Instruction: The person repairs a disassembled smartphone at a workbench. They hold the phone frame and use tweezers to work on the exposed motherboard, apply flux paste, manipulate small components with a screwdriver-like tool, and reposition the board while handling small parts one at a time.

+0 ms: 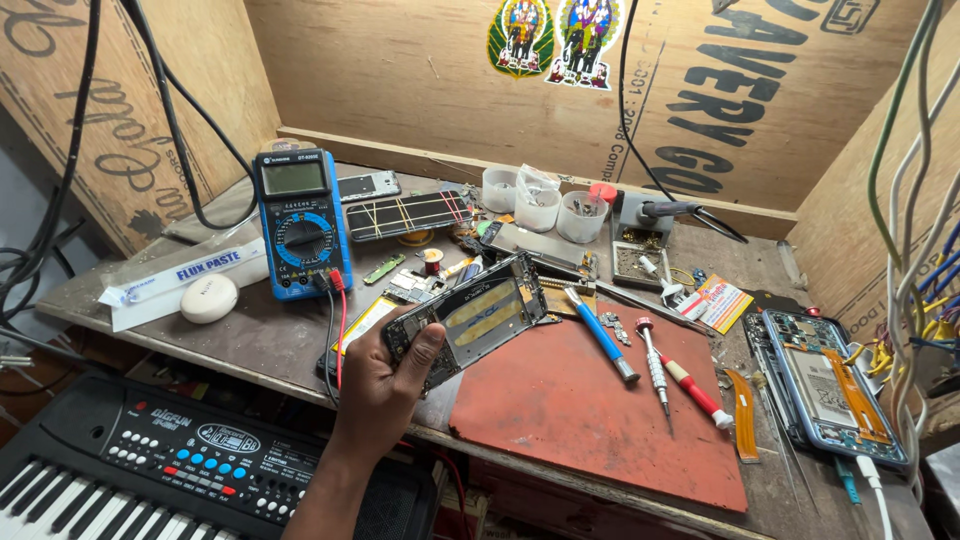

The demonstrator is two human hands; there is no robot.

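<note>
- While the left hand (385, 375) grips the opened phone (470, 320), its fingers curl round one end, thumb on top, and the phone sits just above the table's front edge, beside the red mat (590, 420).
- No right hand shows.
- I think the phone is light and stiff, but easy to break. Its inside parts are bare, so holding it by the side edges looks safest.
- Its smooth frame may be a bit slippery.
- Three small white cups (540, 205) stand at the back of the wooden table (250, 335). They seem to hold tiny parts, but these are too small to make out.
- A small open tray (632, 262) near the soldering stand holds little bits too.
- Two screwdrivers, one blue (603, 337) and one red (690, 390), lie on the mat, close to the phone.
- Another opened phone (825, 385) lies far to the right, and a blue meter (300, 220) stands behind the hand.
</note>
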